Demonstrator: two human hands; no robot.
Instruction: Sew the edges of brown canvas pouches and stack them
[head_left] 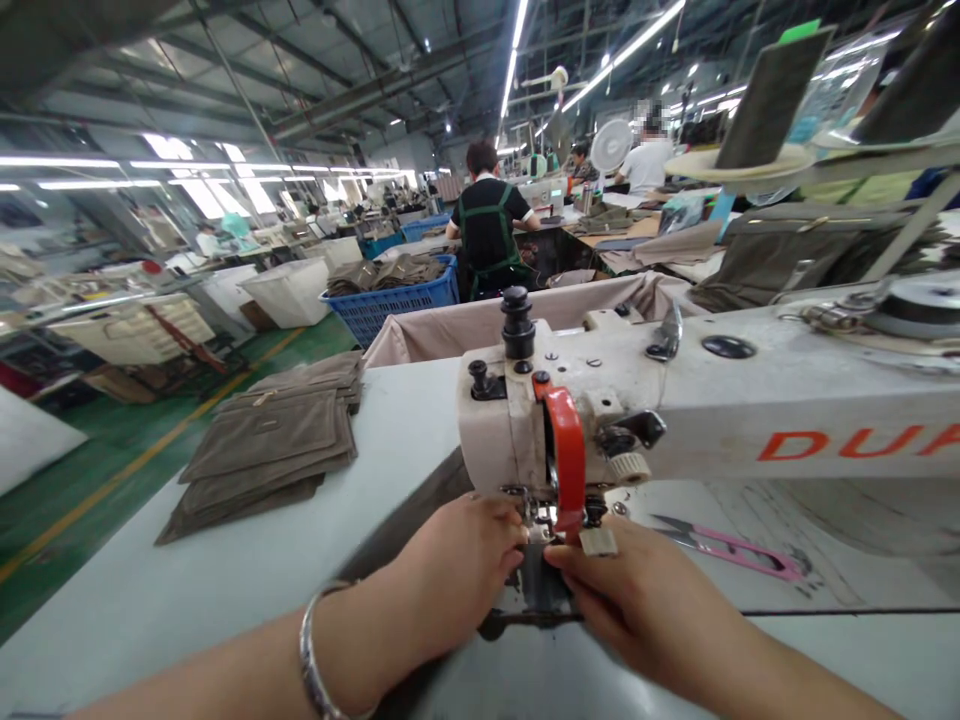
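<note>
A sewing machine (517, 440) with a red guard (570, 450) stands before me, its needle area between my two hands. A dark grey-brown fabric piece (405, 525) lies on the bed and runs under my left wrist. My left hand (457, 560), a silver bangle on its wrist, is closed with bent fingers on the fabric just left of the presser foot. My right hand (645, 585) pinches the fabric's near edge between thumb and fingers, right of the foot. Most of the right fingers are hidden below the thumb.
Pink-handled thread snips (750, 555) lie right of my right hand. A stack of grey-brown sewn pieces (270, 430) sits on the table's left. Beyond are a cloth-lined bin (427, 338), a blue basket (397, 305), thread cones (772, 100) and a co-worker (491, 220) facing away.
</note>
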